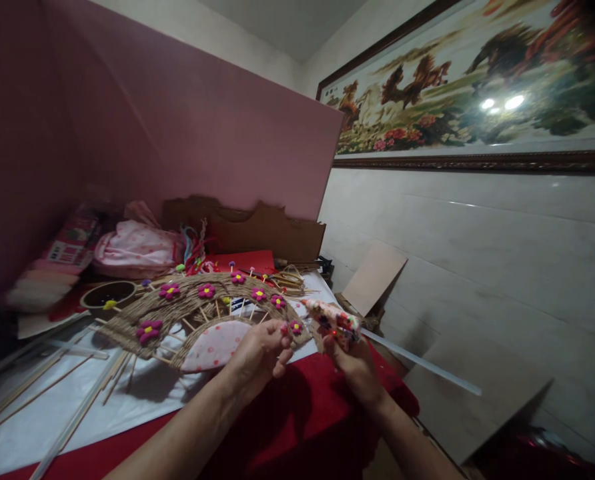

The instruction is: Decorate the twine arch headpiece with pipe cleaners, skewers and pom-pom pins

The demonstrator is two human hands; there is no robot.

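Observation:
My right hand (355, 367) is closed around a flower-patterned hot glue gun (335, 323), its nozzle pointing left; a long translucent glue stick (422, 360) juts from its back. My left hand (262, 347) is pinched shut just left of the nozzle; a small pinkish spot shows at the fingertips, too small to name. Behind the left hand stands a fan-shaped twine piece (122, 327) on thin wooden sticks, with several purple flowers (149, 331) with yellow centres. Its inner half-round is covered in pale dotted cloth (210, 347), partly hidden by my left hand.
Wooden sticks and a clear glue stick (80, 410) lie on the white sheet (142, 407) over a red cloth (287, 427). Behind are a dark bowl (108, 295), a pink cloth bundle (140, 245), scissors (290, 278) and torn cardboard (247, 227). A tiled wall stands right.

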